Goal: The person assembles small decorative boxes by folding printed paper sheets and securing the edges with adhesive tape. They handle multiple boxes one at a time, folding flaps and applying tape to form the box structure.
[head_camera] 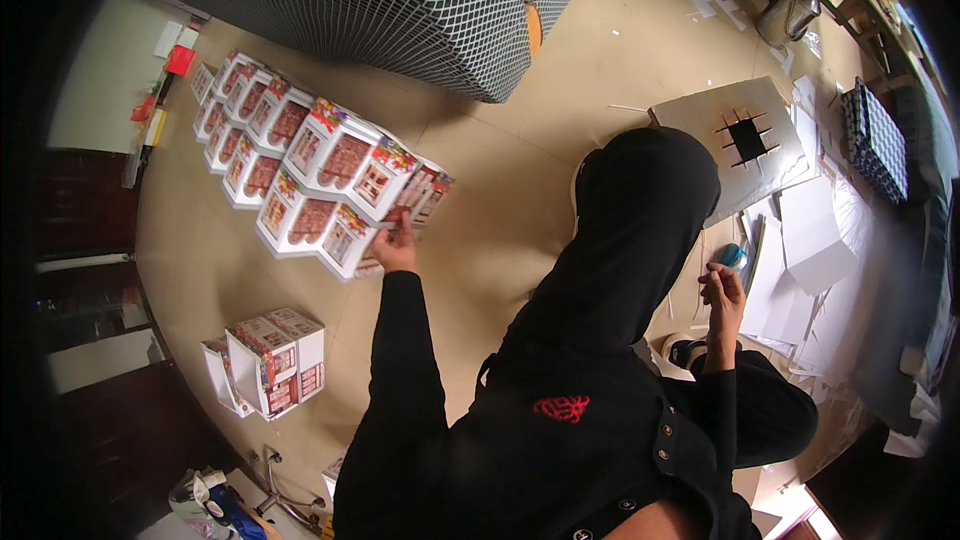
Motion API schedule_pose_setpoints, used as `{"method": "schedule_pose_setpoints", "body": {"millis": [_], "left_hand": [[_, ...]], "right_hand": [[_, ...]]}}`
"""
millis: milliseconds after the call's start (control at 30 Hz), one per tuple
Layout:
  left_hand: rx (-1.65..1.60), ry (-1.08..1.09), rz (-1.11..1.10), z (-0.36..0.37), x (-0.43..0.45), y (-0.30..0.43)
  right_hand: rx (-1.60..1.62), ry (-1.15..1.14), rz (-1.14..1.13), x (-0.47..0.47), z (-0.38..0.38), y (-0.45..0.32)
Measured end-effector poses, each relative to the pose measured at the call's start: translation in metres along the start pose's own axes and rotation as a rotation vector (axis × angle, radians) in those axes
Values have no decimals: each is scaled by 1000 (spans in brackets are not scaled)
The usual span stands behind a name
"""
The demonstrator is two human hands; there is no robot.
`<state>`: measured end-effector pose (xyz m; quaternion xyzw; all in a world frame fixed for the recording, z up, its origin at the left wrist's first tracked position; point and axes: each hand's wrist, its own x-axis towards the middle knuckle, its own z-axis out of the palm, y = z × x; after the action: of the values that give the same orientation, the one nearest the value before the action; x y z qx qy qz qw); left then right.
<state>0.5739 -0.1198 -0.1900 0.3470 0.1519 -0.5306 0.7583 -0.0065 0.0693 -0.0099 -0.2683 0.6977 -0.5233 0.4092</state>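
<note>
My left hand is at the near right end of a zigzag row of printed cardboard house boxes. Its fingers and thumb close on the end edge. The row has two tiers of white panels with windows, brick arches and bright flowers, and it stretches away to the upper left. On the other side, my right hand hovers with loosely bent fingers and nothing visible in them. Just beyond its fingertips is a small blue roll or tub, partly covered by the hand.
More printed boxes stand at lower left. A metal-topped board with a square black hole lies beyond my knee. White card sheets cover the right floor. Mesh-patterned upholstery overhangs the top; a metal kettle stands upper right.
</note>
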Motion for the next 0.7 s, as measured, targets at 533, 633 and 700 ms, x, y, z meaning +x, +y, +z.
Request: {"method": "schedule_pose_setpoints", "body": {"millis": [533, 633, 700], "left_hand": [[1379, -100, 29, -132, -94, -33], [1663, 26, 329, -194, -146, -9], [1851, 161, 534, -217, -183, 17]], "right_hand": [[1, -174, -77, 59, 15, 44], [-112, -298, -37, 88, -8, 65], [-132, -291, -32, 87, -6, 58]]}}
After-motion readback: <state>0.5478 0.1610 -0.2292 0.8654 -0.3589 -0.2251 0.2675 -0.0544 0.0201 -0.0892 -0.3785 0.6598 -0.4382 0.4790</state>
